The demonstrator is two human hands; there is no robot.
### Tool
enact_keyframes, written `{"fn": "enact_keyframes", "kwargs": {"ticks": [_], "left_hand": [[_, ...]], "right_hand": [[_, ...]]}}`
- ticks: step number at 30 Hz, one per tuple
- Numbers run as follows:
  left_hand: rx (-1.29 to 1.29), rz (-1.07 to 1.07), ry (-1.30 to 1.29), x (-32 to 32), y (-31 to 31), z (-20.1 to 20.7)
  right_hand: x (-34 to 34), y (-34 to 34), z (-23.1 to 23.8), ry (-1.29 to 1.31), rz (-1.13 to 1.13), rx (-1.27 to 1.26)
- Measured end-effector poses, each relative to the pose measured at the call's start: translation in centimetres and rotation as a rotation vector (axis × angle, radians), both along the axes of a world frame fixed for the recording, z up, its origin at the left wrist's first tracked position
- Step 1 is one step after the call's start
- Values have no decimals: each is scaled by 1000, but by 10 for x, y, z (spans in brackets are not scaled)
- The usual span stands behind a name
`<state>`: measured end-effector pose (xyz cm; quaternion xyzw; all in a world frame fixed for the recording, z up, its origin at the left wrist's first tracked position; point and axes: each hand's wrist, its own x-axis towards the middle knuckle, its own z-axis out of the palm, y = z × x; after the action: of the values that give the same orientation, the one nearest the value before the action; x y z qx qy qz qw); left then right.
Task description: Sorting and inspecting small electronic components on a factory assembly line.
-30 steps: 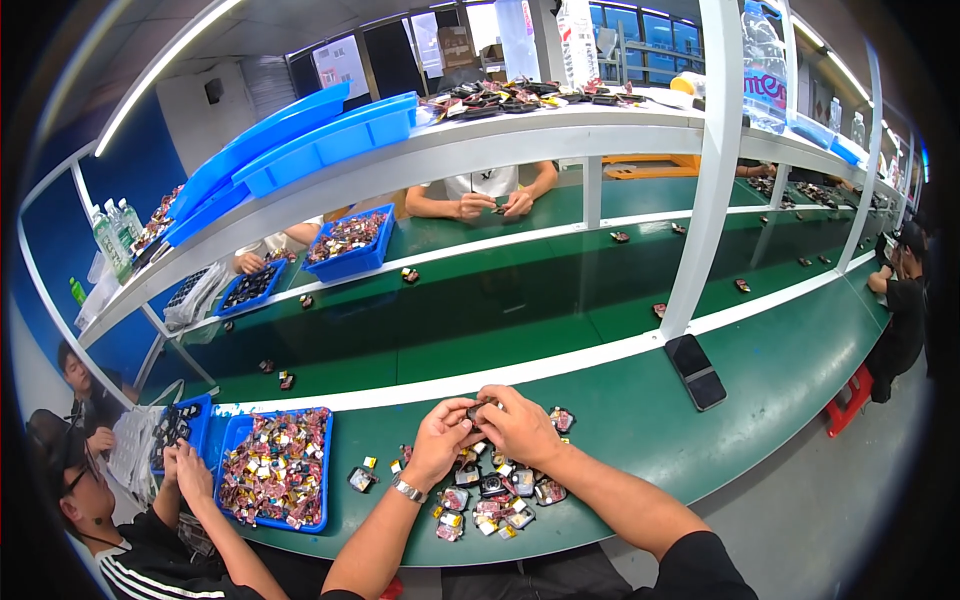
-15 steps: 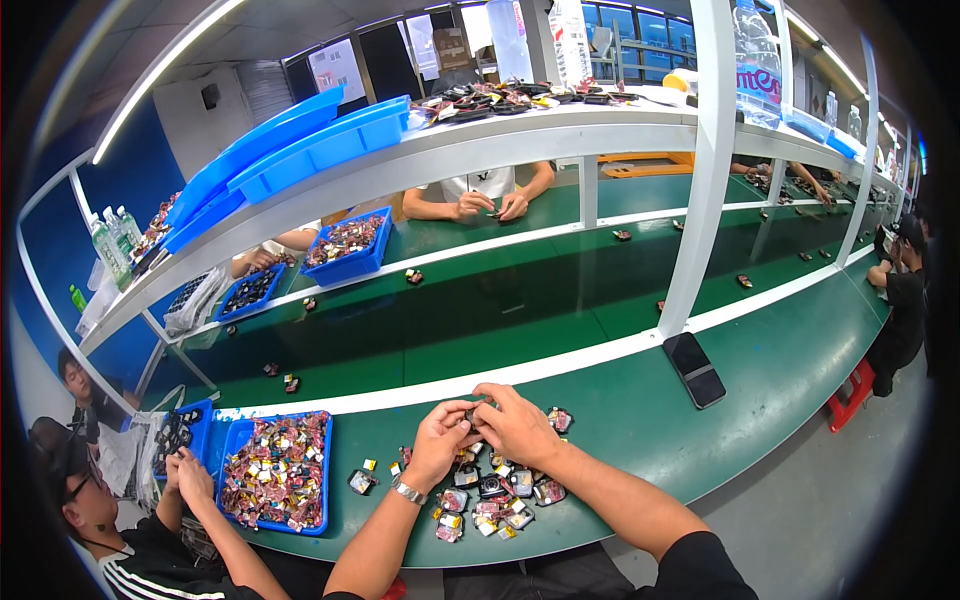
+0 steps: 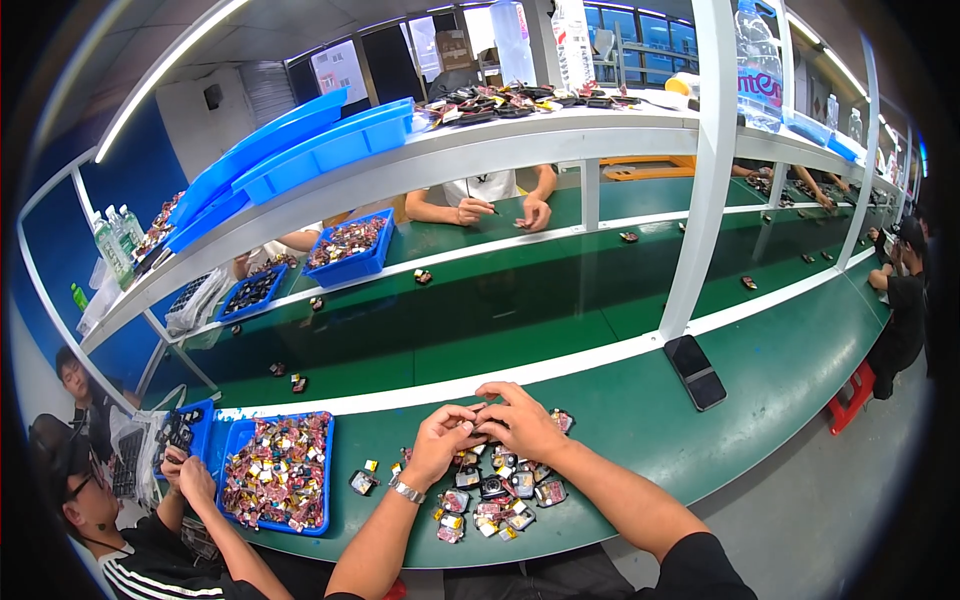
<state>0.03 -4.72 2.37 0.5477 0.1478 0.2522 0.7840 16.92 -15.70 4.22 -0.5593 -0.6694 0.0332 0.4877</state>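
Working bare-handed over the green bench (image 3: 790, 370), near its front edge. Left hand (image 3: 442, 440): curled nearly closed, thumb and fingertips pinched on a small dark piece (image 3: 476, 424). Right hand (image 3: 528, 428): arched in from the other side, fingers bent, tips closed on the same piece. Held just above the bench, between the 2 sets of fingertips, mostly hidden by them; cannot tell its exact form. On the left wrist, a metal watch (image 3: 408, 491).

Directly below and toward the body: loose pile of small assemblies (image 3: 493, 487), dark housings with reddish and silvery parts, yellow-and-white tabs on several. Partly covered by the right hand and forearm at its far side. Apart from the pile, left of the watch: 1 lone assembly (image 3: 363, 482).

Farther left, blue tray (image 3: 328, 480), heaped with similar reddish, tabbed parts. Just beyond it, a 2nd blue tray (image 3: 206, 440) with black parts, beside a co-worker's hands (image 3: 190, 475). To the right, lying flat near the white rail (image 3: 560, 371): black phone (image 3: 695, 372). Past the rail, on the dark green belt (image 3: 500, 320), scattered single assemblies, well apart.
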Motion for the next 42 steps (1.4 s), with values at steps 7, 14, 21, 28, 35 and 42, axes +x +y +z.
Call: {"fn": "enact_keyframes", "kwargs": {"ticks": [7,14,21,28,35,42], "left_hand": [[46,-41,36,-5,6,-5],[-11,19,20,3,-6,6],[23,48,52,1,-2,-2],[-43,23,-21,1,-2,-1],[-46,-10,-54,1,-2,0],[-49,2,-38,0,-2,1]], "right_hand": [[-1,-3,3,43,24,-60],[-8,-5,2,16,-34,-46],[-13,-4,-1,10,-24,21],[-17,-3,-5,11,-90,22],[-16,0,-12,165,-40,-11],[-19,-1,-13,188,-85,-33]]}}
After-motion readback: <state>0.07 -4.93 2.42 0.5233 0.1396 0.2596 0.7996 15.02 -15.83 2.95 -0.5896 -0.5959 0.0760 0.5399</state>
